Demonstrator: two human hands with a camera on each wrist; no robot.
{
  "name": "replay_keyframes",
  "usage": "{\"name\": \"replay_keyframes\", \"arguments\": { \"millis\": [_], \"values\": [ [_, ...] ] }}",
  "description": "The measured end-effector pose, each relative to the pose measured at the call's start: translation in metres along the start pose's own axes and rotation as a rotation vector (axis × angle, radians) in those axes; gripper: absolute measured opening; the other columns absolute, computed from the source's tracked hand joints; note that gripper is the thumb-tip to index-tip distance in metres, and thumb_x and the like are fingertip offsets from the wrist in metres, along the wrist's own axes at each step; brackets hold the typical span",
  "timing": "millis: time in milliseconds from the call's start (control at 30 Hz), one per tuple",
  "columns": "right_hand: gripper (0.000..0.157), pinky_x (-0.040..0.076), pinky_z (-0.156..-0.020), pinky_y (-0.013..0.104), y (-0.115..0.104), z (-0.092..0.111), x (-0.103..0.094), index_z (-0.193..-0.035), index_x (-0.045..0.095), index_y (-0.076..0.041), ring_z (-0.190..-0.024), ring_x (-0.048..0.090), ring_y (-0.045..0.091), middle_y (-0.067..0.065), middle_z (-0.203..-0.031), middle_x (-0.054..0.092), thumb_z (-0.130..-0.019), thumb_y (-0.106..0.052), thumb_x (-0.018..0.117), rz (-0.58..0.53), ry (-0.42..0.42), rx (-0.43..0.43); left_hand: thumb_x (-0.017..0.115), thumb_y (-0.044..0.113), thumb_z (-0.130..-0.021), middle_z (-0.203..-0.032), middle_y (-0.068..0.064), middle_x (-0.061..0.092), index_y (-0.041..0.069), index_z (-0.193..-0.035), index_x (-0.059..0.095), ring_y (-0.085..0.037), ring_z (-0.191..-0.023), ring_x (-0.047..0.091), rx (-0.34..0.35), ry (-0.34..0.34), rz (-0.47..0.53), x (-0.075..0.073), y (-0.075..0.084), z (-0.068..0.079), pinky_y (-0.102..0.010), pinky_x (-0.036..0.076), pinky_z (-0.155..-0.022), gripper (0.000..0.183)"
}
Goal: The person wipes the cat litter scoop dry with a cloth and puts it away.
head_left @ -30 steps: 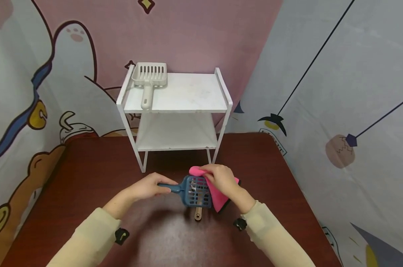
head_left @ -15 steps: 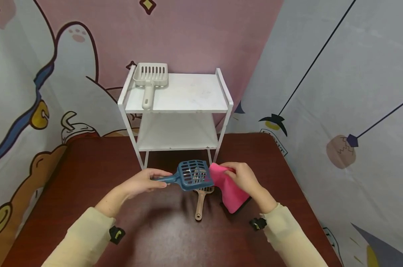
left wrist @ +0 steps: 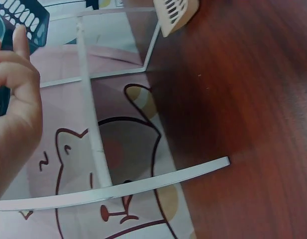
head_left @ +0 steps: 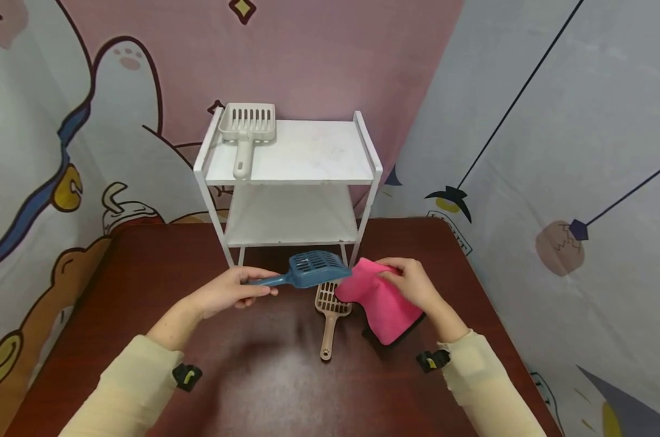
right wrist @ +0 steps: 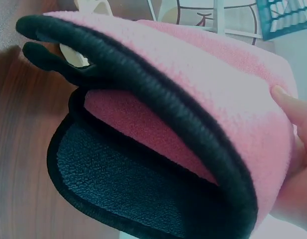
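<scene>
My left hand [head_left: 228,291] grips the handle of a blue slotted litter scoop [head_left: 315,270], which is raised above the table and tilted. My right hand [head_left: 414,284] pinches a pink cloth [head_left: 387,306] that droops beside the blue scoop's right edge. In the right wrist view the cloth [right wrist: 233,84] hangs folded, with a black border and a dark underside. Below the blue scoop, a beige litter scoop [head_left: 329,315] lies on the table with its handle toward me. The blue scoop and the cloth's upper left corner hide part of its head.
A white two-tier shelf [head_left: 308,182] stands at the back of the dark wooden table [head_left: 286,388]. On its top tier lies a white litter scoop [head_left: 245,136], handle forward. Printed fabric walls [head_left: 526,200] close in the back and sides.
The blue scoop has risen away from me and tilted flatter. My right hand has drawn the cloth off it to the right. More of the beige scoop shows now.
</scene>
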State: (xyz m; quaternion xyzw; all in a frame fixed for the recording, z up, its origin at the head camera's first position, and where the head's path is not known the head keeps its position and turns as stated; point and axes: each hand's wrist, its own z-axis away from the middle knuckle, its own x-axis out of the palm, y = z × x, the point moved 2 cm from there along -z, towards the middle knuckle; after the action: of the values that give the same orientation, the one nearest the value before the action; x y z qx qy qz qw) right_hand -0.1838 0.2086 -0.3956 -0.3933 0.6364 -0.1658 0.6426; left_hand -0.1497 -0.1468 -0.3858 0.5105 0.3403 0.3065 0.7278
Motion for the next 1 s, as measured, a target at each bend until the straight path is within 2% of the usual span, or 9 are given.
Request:
{"name": "replay_keyframes", "arguments": {
  "millis": [167,300,433,567,700,900,1000],
  "values": [
    [0.024,0.048,-0.066,0.023,0.002,0.002,-0.001,-0.108,0.068,-0.002,-0.083,0.059,0.023,0.017,-0.104,0.068,-0.085,-0.008,0.066,0.014,0.006,0.0,0.055,0.022,-0.095,-0.099,-0.003,0.068,0.0,-0.133,0.049,-0.005,-0.055,0.045,0.053,-0.026,-0.04,-0.001,0.017,0.004,-0.018,0.035,-0.047,0.044],
    [0.023,0.046,-0.065,0.023,0.004,0.002,0.0,-0.108,0.069,-0.003,-0.082,0.058,0.022,0.016,-0.103,0.068,-0.085,-0.009,0.066,0.02,-0.001,-0.001,0.053,0.024,-0.096,-0.098,0.001,0.069,0.002,-0.134,0.047,-0.006,-0.056,0.046,0.086,-0.041,-0.052,-0.002,0.029,0.006,-0.02,0.035,-0.048,0.044],
    [0.023,0.046,-0.065,0.023,0.005,0.003,0.001,-0.108,0.069,-0.004,-0.082,0.058,0.021,0.015,-0.102,0.069,-0.085,-0.008,0.066,0.014,-0.006,-0.004,0.048,0.025,-0.098,-0.079,0.004,0.063,0.0,-0.124,0.056,-0.007,-0.054,0.04,0.132,-0.045,-0.066,-0.001,0.037,0.005,-0.022,0.031,-0.048,0.037],
    [0.024,0.047,-0.067,0.024,0.005,0.004,0.002,-0.108,0.069,-0.003,-0.084,0.059,0.021,0.015,-0.103,0.069,-0.085,-0.008,0.067,0.02,-0.008,0.001,0.044,0.023,-0.1,-0.069,0.001,0.051,-0.001,-0.112,0.061,-0.008,-0.051,0.033,0.166,-0.04,-0.067,-0.001,0.043,0.004,-0.022,0.028,-0.047,0.032],
    [0.024,0.047,-0.067,0.025,0.006,0.004,0.003,-0.108,0.069,-0.004,-0.084,0.059,0.021,0.015,-0.104,0.068,-0.085,-0.008,0.067,0.021,-0.009,0.015,0.041,0.025,-0.101,-0.071,-0.001,0.05,-0.002,-0.112,0.059,-0.008,-0.05,0.032,0.165,-0.03,-0.065,-0.001,0.048,0.004,-0.022,0.027,-0.047,0.034],
    [0.024,0.047,-0.066,0.025,0.007,0.004,0.004,-0.109,0.069,-0.005,-0.083,0.058,0.021,0.015,-0.104,0.068,-0.085,-0.008,0.066,0.01,-0.019,0.022,0.035,0.031,-0.102,-0.085,0.001,0.055,0.0,-0.127,0.048,-0.009,-0.05,0.032,0.153,-0.018,-0.02,-0.002,0.056,0.003,-0.021,0.027,-0.048,0.041],
    [0.024,0.047,-0.066,0.025,0.007,0.004,0.005,-0.109,0.069,-0.005,-0.083,0.058,0.021,0.015,-0.104,0.068,-0.085,-0.009,0.066,0.009,-0.019,0.024,0.034,0.032,-0.102,-0.084,0.001,0.053,0.0,-0.129,0.045,-0.009,-0.05,0.031,0.157,-0.031,0.008,-0.002,0.06,0.001,-0.022,0.027,-0.048,0.043]
  ]
}}
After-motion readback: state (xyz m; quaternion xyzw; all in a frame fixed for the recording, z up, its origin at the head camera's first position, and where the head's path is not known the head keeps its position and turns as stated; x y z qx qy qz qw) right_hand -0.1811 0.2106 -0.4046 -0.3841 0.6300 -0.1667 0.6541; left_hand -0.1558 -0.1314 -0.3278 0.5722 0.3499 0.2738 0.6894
